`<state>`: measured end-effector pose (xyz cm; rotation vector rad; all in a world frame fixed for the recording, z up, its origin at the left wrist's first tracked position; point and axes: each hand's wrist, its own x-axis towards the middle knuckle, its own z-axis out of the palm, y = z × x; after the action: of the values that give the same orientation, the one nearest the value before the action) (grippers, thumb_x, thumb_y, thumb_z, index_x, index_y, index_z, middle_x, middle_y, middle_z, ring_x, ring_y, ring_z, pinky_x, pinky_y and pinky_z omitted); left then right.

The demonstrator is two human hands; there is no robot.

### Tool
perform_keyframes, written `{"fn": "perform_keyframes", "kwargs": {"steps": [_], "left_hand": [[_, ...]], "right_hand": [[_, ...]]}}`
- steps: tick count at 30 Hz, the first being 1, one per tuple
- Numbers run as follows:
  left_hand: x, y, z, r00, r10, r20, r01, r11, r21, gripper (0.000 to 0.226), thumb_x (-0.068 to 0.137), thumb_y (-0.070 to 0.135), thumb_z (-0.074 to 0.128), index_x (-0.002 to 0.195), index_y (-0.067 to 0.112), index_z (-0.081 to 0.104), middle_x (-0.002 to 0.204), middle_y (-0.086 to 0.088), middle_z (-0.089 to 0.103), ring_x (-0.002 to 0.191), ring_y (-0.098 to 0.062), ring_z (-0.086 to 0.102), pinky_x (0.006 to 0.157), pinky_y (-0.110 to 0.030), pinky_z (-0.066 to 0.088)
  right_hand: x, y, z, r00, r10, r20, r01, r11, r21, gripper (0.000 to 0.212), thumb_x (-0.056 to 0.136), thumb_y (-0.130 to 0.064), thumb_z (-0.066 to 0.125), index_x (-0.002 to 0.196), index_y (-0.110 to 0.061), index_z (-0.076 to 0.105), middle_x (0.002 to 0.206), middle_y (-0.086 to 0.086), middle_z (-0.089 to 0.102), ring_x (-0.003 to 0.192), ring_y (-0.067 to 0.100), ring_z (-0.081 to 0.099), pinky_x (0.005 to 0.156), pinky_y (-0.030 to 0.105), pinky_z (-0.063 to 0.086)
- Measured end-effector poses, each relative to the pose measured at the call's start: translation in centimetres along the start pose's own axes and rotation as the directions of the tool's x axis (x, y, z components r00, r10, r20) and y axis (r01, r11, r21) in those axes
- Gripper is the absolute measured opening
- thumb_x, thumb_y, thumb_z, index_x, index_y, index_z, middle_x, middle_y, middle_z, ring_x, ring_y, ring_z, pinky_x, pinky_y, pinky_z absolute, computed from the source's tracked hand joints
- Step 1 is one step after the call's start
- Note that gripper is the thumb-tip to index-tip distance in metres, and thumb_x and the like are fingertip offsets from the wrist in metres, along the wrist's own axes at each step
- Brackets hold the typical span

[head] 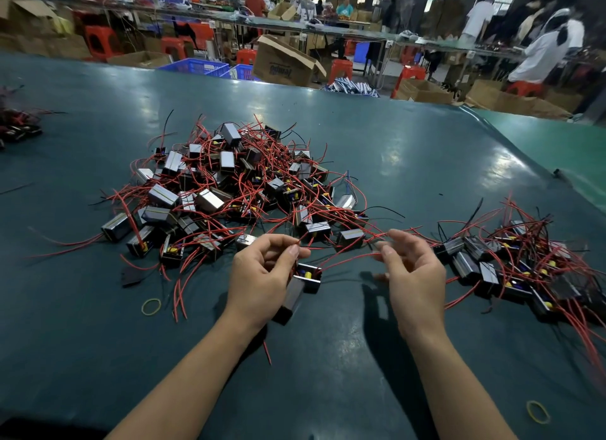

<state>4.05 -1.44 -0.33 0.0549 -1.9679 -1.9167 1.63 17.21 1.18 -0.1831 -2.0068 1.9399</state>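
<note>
My left hand point(262, 275) grips a small black box point(300, 287) with yellow and blue parts inside, and its thumb and forefinger pinch the end of a red wire point(344, 241). My right hand point(410, 269) is just to the right, fingers curled, pinching the same wire farther along. A big heap of the same boxes with red wires point(236, 190) lies on the table behind the hands. A smaller heap point(518, 269) lies to the right of my right hand.
The dark green table point(328, 374) holds a yellow rubber band point(151, 306) at the left and another point(537, 411) at the lower right. A further bundle of wired parts point(16, 124) lies at the far left. Behind the table are cardboard boxes, blue crates, red stools and people.
</note>
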Motion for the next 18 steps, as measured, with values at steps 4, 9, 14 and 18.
{"fn": "perform_keyframes", "kwargs": {"steps": [4,9,14,18], "left_hand": [[0.1,0.1,-0.1,0.999,-0.036,0.035,0.037,0.999,-0.016,0.009,0.091,0.003,0.063,0.090,0.011,0.068,0.084,0.001,0.076,0.085,-0.020,0.072,0.076,-0.025,0.058],[-0.3,0.6,-0.1,0.993,-0.011,0.118,0.015,0.999,-0.031,0.012,0.089,-0.001,0.064,0.088,0.010,0.069,0.087,-0.003,0.076,0.086,-0.024,0.072,0.081,-0.036,0.059],[-0.5,0.8,-0.2,0.990,-0.006,0.143,0.010,1.000,-0.027,0.014,0.088,-0.003,0.064,0.087,0.010,0.069,0.089,-0.004,0.076,0.086,-0.025,0.072,0.082,-0.045,0.057],[-0.5,0.8,-0.3,0.986,-0.011,0.165,0.020,0.998,-0.052,0.014,0.090,-0.005,0.061,0.086,0.008,0.066,0.091,-0.006,0.076,0.083,-0.023,0.072,0.076,-0.038,0.058]], "right_hand": [[-0.8,0.4,0.2,0.930,-0.364,-0.051,0.337,0.900,-0.278,0.036,0.090,-0.015,0.067,0.124,-0.018,0.055,0.112,-0.004,0.060,0.102,0.004,0.057,0.082,0.021,0.046],[-1.1,0.6,0.3,0.820,-0.571,0.030,0.543,0.761,-0.353,0.030,0.090,-0.012,0.068,0.119,-0.012,0.060,0.111,-0.003,0.059,0.106,0.017,0.056,0.089,0.037,0.047],[-1.3,0.7,0.5,0.817,-0.570,0.088,0.566,0.763,-0.311,0.013,0.091,-0.015,0.065,0.104,-0.016,0.068,0.096,-0.007,0.065,0.091,0.014,0.061,0.081,0.030,0.049],[-1.7,0.7,0.8,0.870,-0.442,0.219,0.484,0.850,-0.207,0.011,0.092,-0.015,0.064,0.098,-0.024,0.068,0.081,-0.011,0.068,0.073,0.011,0.064,0.066,0.032,0.052]]}}
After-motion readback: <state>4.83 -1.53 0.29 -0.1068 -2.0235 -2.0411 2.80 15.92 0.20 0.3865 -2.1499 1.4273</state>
